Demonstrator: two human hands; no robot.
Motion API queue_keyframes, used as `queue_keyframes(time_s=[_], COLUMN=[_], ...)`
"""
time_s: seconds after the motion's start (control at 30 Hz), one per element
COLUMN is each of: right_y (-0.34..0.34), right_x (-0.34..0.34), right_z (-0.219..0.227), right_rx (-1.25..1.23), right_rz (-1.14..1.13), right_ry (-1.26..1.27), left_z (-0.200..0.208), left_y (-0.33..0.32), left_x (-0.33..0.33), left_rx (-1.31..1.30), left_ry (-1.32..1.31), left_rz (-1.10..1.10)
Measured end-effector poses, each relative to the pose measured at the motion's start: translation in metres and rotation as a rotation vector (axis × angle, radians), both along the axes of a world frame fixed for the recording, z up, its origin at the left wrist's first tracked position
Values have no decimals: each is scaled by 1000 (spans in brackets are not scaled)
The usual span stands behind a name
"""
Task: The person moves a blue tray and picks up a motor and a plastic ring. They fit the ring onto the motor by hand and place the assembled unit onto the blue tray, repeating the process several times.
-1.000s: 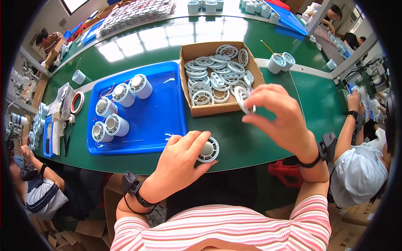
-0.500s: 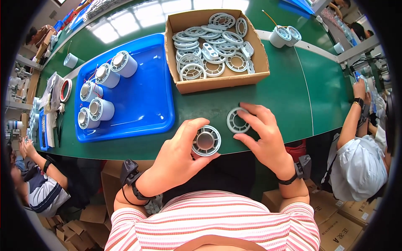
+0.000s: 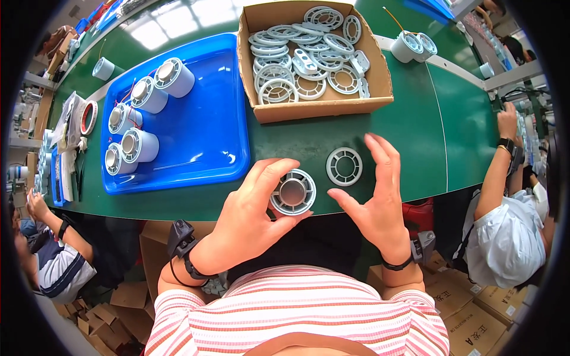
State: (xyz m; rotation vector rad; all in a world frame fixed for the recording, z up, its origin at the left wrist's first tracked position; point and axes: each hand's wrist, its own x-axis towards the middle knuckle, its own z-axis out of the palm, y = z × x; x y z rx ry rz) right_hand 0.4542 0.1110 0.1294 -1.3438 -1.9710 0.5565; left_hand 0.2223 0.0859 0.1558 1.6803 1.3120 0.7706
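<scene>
Left hand (image 3: 246,210) grips pale cylinder (image 3: 293,192); right hand (image 3: 379,204) is spread wide, empty, spoked ring (image 3: 330,167) just left of its fingertips. Box (image 3: 323,111) holds rings (image 3: 270,52); blue tray (image 3: 205,133), five cylinders (image 3: 180,82).

The ring (image 3: 329,167) is whitish, tray (image 3: 205,133) blue, tabletop (image 3: 409,130) green, carton (image 3: 323,111) brown, shirt (image 3: 297,305) pink-striped.

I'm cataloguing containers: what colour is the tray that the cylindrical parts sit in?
The tray is bright blue, seen best in the head view.
</scene>
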Motion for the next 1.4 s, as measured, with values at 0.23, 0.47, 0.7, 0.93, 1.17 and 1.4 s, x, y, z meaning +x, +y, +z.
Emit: queue_keyframes(time_s=[0.23,0.47,0.7,0.93,1.17,1.4], right_y=[3,0,6,15,16,14], right_x=[5,-22,-29,-19,-17,-17], right_z=[-7,28,33,37,43,42], right_rx=[-8,-153,-110,-123,-127,-138], right_rz=[78,329,381,425,425,413], right_ry=[36,414,220,130,37,10], left_z=[9,-7,-20,-9,-8,-10], left_y=[5,7,6,18,20,24], left_x=[-2,1,-1,-7,-15,-21], left_rx=[-425,-501,-373,-497,-663,-659], left_ry=[-363,-572,-624,-554,-799,-774], left_rz=[14,-6,-27,-161,-190,-248])
